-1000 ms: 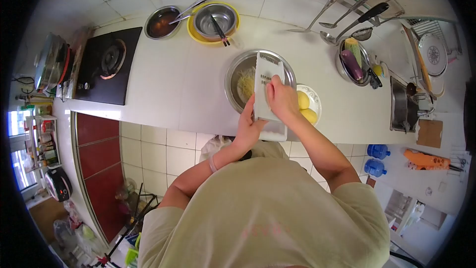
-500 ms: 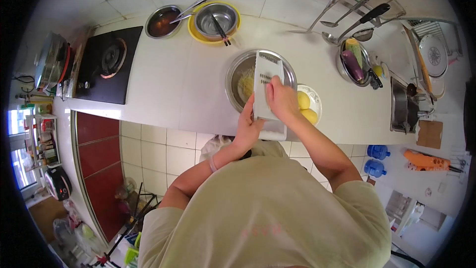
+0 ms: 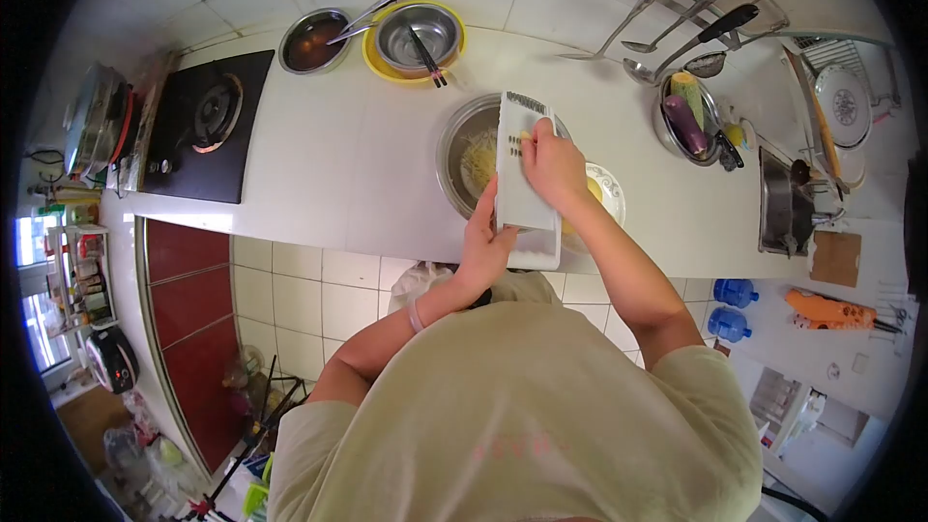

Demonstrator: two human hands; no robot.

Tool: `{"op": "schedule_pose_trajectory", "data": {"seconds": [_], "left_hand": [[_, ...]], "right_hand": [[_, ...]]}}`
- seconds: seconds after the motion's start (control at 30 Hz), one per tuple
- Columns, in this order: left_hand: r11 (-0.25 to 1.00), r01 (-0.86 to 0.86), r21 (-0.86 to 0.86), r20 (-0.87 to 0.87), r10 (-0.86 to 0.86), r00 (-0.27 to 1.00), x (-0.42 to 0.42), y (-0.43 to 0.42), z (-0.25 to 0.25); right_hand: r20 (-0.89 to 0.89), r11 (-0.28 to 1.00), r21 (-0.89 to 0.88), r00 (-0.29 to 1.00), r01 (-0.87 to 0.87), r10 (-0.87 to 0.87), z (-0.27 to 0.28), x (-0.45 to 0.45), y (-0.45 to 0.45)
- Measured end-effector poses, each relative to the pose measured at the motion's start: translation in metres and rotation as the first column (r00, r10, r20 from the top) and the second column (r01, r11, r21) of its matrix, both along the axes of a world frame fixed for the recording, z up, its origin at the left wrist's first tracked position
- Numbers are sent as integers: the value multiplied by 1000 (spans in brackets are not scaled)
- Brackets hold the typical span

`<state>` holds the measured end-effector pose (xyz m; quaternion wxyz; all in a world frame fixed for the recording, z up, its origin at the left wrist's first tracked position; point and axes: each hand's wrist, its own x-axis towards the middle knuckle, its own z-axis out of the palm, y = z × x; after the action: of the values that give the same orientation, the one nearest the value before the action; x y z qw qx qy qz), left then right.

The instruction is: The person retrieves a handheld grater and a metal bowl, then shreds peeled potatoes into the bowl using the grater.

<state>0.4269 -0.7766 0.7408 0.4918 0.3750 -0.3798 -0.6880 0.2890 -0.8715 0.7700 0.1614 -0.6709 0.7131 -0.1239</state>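
Observation:
A white grater (image 3: 519, 201) slants over a steel bowl (image 3: 446, 157) at the counter's front edge. My left hand (image 3: 486, 246) grips the grater's lower left side, thumb on its face. My right hand (image 3: 558, 171) is closed and pressed on the grater face near the cutting holes. A bit of yellow potato (image 3: 526, 136) shows at its fingertips; the rest is hidden under the fingers. Pale yellow shreds (image 3: 478, 160) lie in the bowl. To the right, a patterned white plate (image 3: 616, 195) holds peeled potatoes (image 3: 594, 190), mostly covered by my right forearm.
At the back stand a pot (image 3: 314, 41) of dark liquid and a steel bowl (image 3: 418, 31) with chopsticks inside a yellow basin (image 3: 372, 56). A stove (image 3: 208, 126) is left. To the right are a bowl with an eggplant (image 3: 684, 124) and a sink (image 3: 775, 203).
My right hand has slid up the grater towards its far end, and my forearm now covers more of the potatoes. The grater has shifted slightly; my left hand keeps its grip.

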Motion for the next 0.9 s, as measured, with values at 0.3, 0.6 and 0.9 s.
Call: {"op": "schedule_pose_trajectory", "data": {"seconds": [0.3, 0.6, 0.9], "left_hand": [[1000, -8, -26, 95, 10, 995, 1, -1, -15], [977, -59, -204, 255, 111, 960, 1, -6, -17], [943, -61, -327, 393, 195, 899, 5, -9, -17]], "right_hand": [[215, 987, 144, 976, -73, 41, -10, -25, -22], [259, 985, 170, 965, -4, -41, -19, -14, -29], [218, 991, 122, 973, 54, -80, -22, 0, -19]]}}
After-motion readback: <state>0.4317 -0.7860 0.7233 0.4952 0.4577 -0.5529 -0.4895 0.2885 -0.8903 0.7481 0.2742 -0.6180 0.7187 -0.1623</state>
